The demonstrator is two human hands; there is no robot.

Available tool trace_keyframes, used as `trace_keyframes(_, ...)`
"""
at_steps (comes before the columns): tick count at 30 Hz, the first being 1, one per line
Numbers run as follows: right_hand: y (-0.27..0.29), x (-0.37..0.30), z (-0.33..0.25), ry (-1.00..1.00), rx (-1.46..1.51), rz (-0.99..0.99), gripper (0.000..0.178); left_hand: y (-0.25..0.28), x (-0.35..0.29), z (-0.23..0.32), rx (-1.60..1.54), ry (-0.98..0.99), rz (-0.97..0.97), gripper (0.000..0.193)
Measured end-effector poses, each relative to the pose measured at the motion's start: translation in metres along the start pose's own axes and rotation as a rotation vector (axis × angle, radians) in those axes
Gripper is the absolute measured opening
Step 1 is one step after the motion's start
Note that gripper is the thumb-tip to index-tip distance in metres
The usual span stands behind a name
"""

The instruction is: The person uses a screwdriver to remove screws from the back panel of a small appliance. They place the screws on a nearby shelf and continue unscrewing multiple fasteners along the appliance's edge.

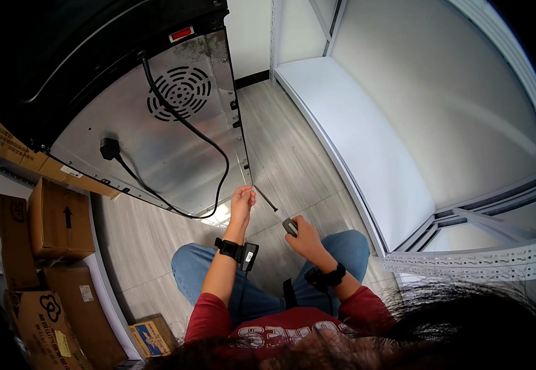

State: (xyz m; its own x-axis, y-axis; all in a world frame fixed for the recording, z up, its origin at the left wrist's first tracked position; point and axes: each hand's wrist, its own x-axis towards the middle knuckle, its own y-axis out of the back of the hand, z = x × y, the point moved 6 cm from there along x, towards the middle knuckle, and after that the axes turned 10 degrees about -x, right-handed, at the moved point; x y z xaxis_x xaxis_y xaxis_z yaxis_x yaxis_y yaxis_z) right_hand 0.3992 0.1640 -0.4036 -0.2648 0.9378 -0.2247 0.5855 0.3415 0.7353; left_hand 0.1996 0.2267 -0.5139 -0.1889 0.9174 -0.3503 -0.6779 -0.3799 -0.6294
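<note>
My right hand (308,239) is closed around a screwdriver-like tool with a thick black-and-grey handle (290,226), held above my right knee. The handle's front end points up and left toward a thin dark rod (265,198); whether the two touch I cannot tell. That rod slants from the lower right corner of a metal appliance panel (175,154) and has a wider near end. At the same corner, my left hand (242,198) has its fingers pinched together; what they hold, if anything, is too small to make out. A black power cable (225,166) loops across the panel.
Round vent slots (179,94) and a red switch (181,34) mark the appliance's back. On the right stands a white shelf unit (354,142). Cardboard boxes (64,222) fill a shelf at left, and a small box (152,338) lies below. Grey wood-look floor (280,135) runs between.
</note>
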Motion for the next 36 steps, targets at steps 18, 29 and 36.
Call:
trace_keyframes(18,0.004,-0.008,-0.001,-0.010,0.044,-0.056,0.037,-0.004,0.000,0.005,0.012,-0.015,-0.008,0.015)
trace_keyframes(29,0.010,-0.010,-0.005,0.016,0.062,-0.034,0.036,-0.004,0.002,0.000,-0.067,0.001,-0.072,0.022)
trace_keyframes(36,0.008,-0.010,-0.004,0.045,0.059,-0.039,0.038,-0.006,0.000,0.000,-0.124,0.017,-0.052,0.022)
